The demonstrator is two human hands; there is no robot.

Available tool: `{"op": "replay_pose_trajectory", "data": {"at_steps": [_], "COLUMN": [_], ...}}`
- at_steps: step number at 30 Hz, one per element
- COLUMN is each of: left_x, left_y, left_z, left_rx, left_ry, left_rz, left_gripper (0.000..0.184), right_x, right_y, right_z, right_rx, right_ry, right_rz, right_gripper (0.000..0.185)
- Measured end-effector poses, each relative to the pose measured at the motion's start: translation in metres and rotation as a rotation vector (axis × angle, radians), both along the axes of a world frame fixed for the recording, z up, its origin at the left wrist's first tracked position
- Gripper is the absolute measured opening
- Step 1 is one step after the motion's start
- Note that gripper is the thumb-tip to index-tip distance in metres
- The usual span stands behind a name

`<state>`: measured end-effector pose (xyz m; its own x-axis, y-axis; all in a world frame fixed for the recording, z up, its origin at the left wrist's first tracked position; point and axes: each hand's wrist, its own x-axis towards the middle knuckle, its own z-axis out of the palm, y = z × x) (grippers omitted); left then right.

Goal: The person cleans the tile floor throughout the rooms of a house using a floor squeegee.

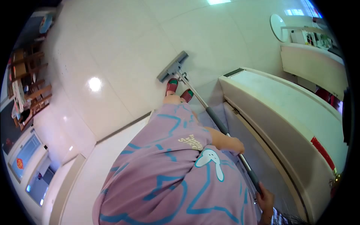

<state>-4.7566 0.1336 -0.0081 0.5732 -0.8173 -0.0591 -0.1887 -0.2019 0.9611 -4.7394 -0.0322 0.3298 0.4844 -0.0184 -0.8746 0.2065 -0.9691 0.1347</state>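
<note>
A mop (249, 170) with a wide grey head and a long silver pole with dark grip sections slants across my right side. Its head rests on the glossy tiled floor (123, 56), just beyond my feet in dark red slippers (172, 85). Reaching across the front of my pink garment with blue lines (157, 176), my left hand (235, 145) is closed around the middle of the pole. Farther up, near the pole's top end, my right hand (266, 198) wraps the dark grip. Parts of both hands' fingers are hidden behind the pole.
Close on the right stands a white door (277, 101) with red tape on it. A white dressing table (315, 56) with a round mirror (278, 27) is at the upper right. Wooden chairs (39, 97) stand at the far left, above a doorway (39, 176).
</note>
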Motion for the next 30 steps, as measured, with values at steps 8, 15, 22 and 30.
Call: {"op": "replay_pose_trajectory", "data": {"at_steps": [8,15,22,30], "left_x": [-0.030,-0.113,-0.061,-0.057], "left_y": [0.145,0.358,0.407,0.164], "left_z": [-0.099,-0.192,-0.172,-0.188], "left_rx": [0.368,0.875,1.204,0.931], "left_ry": [0.009,0.019,0.198,-0.077], "left_rz": [0.337,1.252,1.341,0.657], "left_gripper": [0.014,0.041,0.050,0.050], "right_x": [-0.004,-0.036,-0.006,-0.064], "right_y": [0.080,0.284,0.310,0.028], "right_z": [-0.158,-0.279,-0.281,-0.265], "right_rx": [0.516,0.634,0.837,0.650], "right_ry": [0.061,0.200,0.145,0.118], "right_rz": [-0.094,-0.236,-0.192,-0.354], "right_gripper": [0.051,0.048,0.047,0.051]}}
